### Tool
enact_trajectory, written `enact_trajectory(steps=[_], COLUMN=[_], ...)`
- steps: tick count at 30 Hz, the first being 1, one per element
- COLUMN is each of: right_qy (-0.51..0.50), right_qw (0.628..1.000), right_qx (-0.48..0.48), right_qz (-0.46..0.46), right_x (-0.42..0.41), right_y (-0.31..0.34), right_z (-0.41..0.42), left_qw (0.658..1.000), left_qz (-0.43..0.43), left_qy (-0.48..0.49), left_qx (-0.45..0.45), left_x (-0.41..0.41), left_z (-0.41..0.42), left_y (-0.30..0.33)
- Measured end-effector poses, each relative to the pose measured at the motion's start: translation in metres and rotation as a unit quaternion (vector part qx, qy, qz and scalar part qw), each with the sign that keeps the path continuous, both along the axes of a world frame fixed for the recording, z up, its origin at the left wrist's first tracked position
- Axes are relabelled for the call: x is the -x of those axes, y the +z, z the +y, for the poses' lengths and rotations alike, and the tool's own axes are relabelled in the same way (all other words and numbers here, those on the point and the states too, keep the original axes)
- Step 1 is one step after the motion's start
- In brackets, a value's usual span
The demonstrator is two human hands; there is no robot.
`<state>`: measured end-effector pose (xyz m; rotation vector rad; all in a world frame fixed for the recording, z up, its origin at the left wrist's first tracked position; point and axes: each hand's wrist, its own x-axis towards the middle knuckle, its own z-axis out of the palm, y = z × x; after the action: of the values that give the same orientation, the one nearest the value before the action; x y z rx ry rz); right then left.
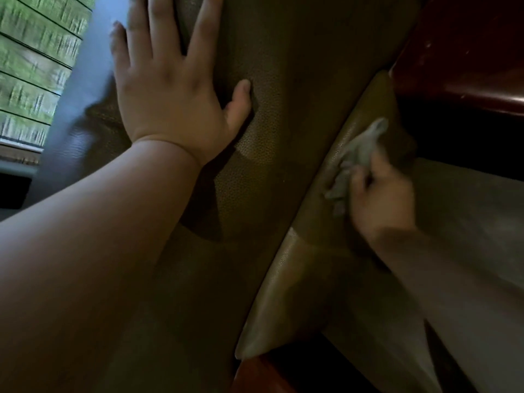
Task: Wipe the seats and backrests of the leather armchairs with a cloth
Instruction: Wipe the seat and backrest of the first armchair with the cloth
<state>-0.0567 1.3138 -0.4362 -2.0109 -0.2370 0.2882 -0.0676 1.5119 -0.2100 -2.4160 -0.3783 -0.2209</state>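
Clearly the right hand (380, 194) clutches the crumpled grey cloth (354, 160) against the olive-brown leather armchair (283, 80); the left hand (170, 89) rests flat, fingers spread. Loosely bunched, the cloth could slip into the seam.

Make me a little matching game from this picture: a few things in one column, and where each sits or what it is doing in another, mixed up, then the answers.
Things:
1. left hand
2. right hand
3. cloth
4. window

States:
A. pale grey, bunched against the leather edge of the cushion
B. at the far left of the picture, green outside
C. fingers spread, flat on the brown leather armchair
D. fingers curled, gripping something

Pairs: 1-C, 2-D, 3-A, 4-B
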Motion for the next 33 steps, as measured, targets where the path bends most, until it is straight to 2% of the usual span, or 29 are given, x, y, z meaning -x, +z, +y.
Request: enact_trajectory(steps=[2,4,6,8,10,11,12,13,14,16,18,19,21,22,23,25,27,28,29,31,33], right_qy=[-0.016,0.033,0.135,0.298,0.381,0.337,0.223,0.100,0.052,0.053,0.093,0.157,0.335,0.384,0.366,0.238,0.049,-0.016,-0.039,0.001,0.153], right_qw=[0.999,0.998,0.981,0.942,0.910,0.931,0.971,0.994,0.997,0.997,0.991,0.981,0.935,0.915,0.917,0.958,0.994,0.997,0.997,0.994,0.981], right_qx=[-0.028,0.000,0.050,0.094,0.141,0.120,0.073,0.030,0.027,0.023,0.011,0.021,0.054,0.062,0.059,0.058,0.012,-0.015,-0.005,0.005,0.035], right_qz=[0.013,-0.056,-0.128,-0.121,-0.088,-0.067,-0.056,-0.035,-0.042,-0.057,-0.093,-0.110,-0.107,-0.109,-0.145,-0.151,-0.101,-0.071,-0.063,-0.114,-0.115], right_x=[-0.005,0.027,0.085,0.098,0.070,0.049,0.025,0.001,-0.012,-0.005,0.038,0.069,0.133,0.153,0.159,0.137,0.095,0.081,0.077,0.099,0.152], right_y=[-0.001,0.002,0.010,0.019,0.010,0.004,-0.004,-0.007,-0.006,-0.007,-0.002,0.002,0.009,0.014,0.013,0.001,-0.008,-0.008,-0.007,-0.007,0.003], right_z=[0.012,0.026,0.025,0.008,-0.004,-0.005,-0.005,-0.003,0.000,0.007,0.012,0.011,0.008,0.002,-0.001,0.007,0.020,0.025,0.032,0.039,0.035], left_qw=[1.000,1.000,1.000,1.000,0.999,0.998,0.997,0.995,0.990,0.974,0.957,0.950,0.939,0.938,0.940,0.944,0.944,0.944,0.943,0.943,0.942], left_qz=[-0.002,0.001,0.002,0.001,0.010,0.017,0.035,0.070,0.119,0.212,0.263,0.277,0.296,0.296,0.286,0.262,0.255,0.257,0.259,0.259,0.260], left_qy=[0.003,0.006,0.012,0.025,0.041,0.046,0.039,0.017,-0.010,-0.065,-0.119,-0.143,-0.165,-0.170,-0.177,-0.191,-0.196,-0.197,-0.197,-0.199,-0.198], left_qx=[-0.008,-0.009,-0.015,-0.012,0.016,0.036,0.059,0.075,0.077,0.053,0.005,-0.024,-0.053,-0.054,-0.055,-0.060,-0.068,-0.068,-0.067,-0.068,-0.070], left_x=[-0.001,-0.003,0.001,0.000,-0.002,0.003,0.014,0.034,0.064,0.135,0.191,0.205,0.213,0.212,0.210,0.209,0.211,0.211,0.211,0.209,0.209], left_z=[0.001,0.001,0.001,-0.001,-0.008,-0.011,-0.013,-0.014,-0.015,-0.014,-0.005,-0.001,0.005,0.005,0.006,0.012,0.016,0.017,0.018,0.022,0.026], left_y=[-0.001,0.000,0.002,0.003,0.009,0.012,0.016,0.019,0.023,0.029,0.024,0.014,-0.014,-0.027,-0.037,-0.048,-0.047,-0.046,-0.046,-0.047,-0.047])
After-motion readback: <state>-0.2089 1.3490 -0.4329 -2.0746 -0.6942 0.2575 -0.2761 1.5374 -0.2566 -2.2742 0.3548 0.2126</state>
